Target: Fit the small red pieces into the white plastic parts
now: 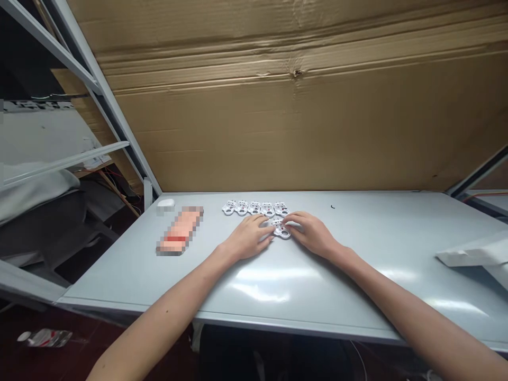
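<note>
Several small white plastic parts [254, 208] with round holes and red marks lie in a row on the pale grey table [357, 248]. Just in front of the row lies one more white part [281, 229]. My left hand [250, 237] rests on the table with its fingers curled, the fingertips touching that part from the left. My right hand [311, 232] comes in from the right and pinches the same part at its right edge. Whether more parts lie under my palms is hidden.
A blurred orange flat object [180, 230] and a small white oval thing [165, 203] lie at the left. A white folded sheet [472, 253] sits at the right edge. A large cardboard sheet [301, 106] stands behind the table. Metal frame bars [79, 69] rise at the left.
</note>
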{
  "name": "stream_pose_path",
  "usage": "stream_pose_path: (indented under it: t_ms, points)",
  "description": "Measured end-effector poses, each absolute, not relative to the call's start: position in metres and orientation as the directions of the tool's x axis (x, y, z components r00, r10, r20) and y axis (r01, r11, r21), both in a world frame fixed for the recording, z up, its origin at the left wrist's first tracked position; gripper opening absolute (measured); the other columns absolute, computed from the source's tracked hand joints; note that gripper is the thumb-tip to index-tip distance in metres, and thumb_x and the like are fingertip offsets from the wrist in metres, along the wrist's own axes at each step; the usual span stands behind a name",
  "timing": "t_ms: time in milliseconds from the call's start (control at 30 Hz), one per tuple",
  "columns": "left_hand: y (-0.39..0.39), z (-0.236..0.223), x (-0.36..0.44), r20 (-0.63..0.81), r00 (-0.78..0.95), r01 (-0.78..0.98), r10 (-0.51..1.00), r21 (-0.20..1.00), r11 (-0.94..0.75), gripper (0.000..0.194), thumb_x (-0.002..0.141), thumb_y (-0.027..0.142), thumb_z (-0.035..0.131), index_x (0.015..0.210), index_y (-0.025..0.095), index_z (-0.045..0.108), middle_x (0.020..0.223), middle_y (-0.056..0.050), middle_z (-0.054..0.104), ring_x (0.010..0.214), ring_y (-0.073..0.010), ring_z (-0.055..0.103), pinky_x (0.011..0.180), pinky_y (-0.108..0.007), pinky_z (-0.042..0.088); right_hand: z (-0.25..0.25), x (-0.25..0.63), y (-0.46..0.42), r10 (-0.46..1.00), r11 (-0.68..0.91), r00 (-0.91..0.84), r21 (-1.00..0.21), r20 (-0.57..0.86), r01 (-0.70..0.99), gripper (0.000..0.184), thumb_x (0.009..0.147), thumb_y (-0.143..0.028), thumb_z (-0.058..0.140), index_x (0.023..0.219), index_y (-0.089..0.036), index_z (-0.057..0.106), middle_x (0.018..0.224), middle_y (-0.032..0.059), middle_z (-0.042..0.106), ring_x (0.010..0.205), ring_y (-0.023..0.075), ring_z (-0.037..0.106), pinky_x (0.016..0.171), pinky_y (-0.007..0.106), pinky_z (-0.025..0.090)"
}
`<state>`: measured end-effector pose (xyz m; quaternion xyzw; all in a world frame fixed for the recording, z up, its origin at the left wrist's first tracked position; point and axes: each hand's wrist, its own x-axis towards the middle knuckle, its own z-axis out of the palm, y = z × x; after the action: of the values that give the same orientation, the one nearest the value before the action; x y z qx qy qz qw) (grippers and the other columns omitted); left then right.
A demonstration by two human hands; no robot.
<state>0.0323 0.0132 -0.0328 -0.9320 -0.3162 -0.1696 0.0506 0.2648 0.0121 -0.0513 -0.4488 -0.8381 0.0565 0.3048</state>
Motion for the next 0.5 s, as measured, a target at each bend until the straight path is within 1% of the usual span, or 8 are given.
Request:
stream_pose_path:
  t_ms: [100, 200, 267, 367, 500]
  points:
    - [0.015, -0.033, 0.031, 0.359, 0.746, 0.589, 0.561, 0.037, -0.807, 0.023, 0.096, 0.025, 0.056, 0.115, 0.020, 0.068, 0.125, -0.011, 0.064, 0.119, -0.0270, 0.057, 0.103, -0.044, 0.046, -0.048, 0.264, 0.010, 0.798, 0.583, -0.410, -0.392, 0.443, 0.712, 0.029, 0.095, -0.031, 0.050, 0.118, -0.022, 0.065, 0.119, 0.0115, 0.070, 0.109, 0.0295, 0.065, 0.091, 0.047, 0.054]
    - [0.016, -0.031, 0.030, 0.375, 0.734, 0.586, 0.566, 0.072, -0.807, 0.022, 0.096, 0.024, 0.055, 0.113, 0.019, 0.068, 0.121, -0.011, 0.066, 0.114, -0.0259, 0.060, 0.100, -0.043, 0.048, -0.044, 0.264, 0.007, 0.775, 0.627, -0.475, -0.406, 0.417, 0.665, 0.038, 0.095, -0.036, 0.051, 0.131, -0.024, 0.058, 0.131, 0.0125, 0.064, 0.119, 0.0304, 0.060, 0.099, 0.050, 0.050]
    - [0.016, -0.029, 0.029, 0.393, 0.711, 0.602, 0.583, 0.088, -0.794, 0.022, 0.097, 0.025, 0.053, 0.112, 0.018, 0.068, 0.119, -0.011, 0.067, 0.110, -0.0252, 0.061, 0.098, -0.042, 0.049, -0.043, 0.263, 0.005, 0.760, 0.649, -0.524, -0.411, 0.384, 0.640, 0.042, 0.094, -0.038, 0.053, 0.134, -0.024, 0.055, 0.132, 0.0126, 0.063, 0.120, 0.0306, 0.059, 0.099, 0.050, 0.050]
    - [0.018, -0.027, 0.027, 0.421, 0.666, 0.643, 0.616, 0.096, -0.760, 0.023, 0.098, 0.026, 0.053, 0.111, 0.017, 0.069, 0.114, -0.010, 0.069, 0.108, -0.0248, 0.062, 0.096, -0.040, 0.051, -0.040, 0.263, 0.004, 0.754, 0.657, -0.557, -0.416, 0.349, 0.628, 0.042, 0.092, -0.037, 0.057, 0.132, -0.026, 0.056, 0.128, 0.0113, 0.064, 0.115, 0.0296, 0.062, 0.095, 0.048, 0.052]
    - [0.022, -0.030, 0.022, 0.436, 0.604, 0.708, 0.667, 0.090, -0.700, 0.025, 0.096, 0.027, 0.055, 0.113, 0.015, 0.069, 0.117, -0.012, 0.068, 0.111, -0.0261, 0.062, 0.099, -0.041, 0.050, -0.035, 0.266, 0.003, 0.759, 0.650, -0.553, -0.443, 0.343, 0.618, 0.043, 0.088, -0.036, 0.062, 0.129, -0.025, 0.058, 0.123, 0.0102, 0.067, 0.109, 0.0288, 0.065, 0.090, 0.046, 0.055]
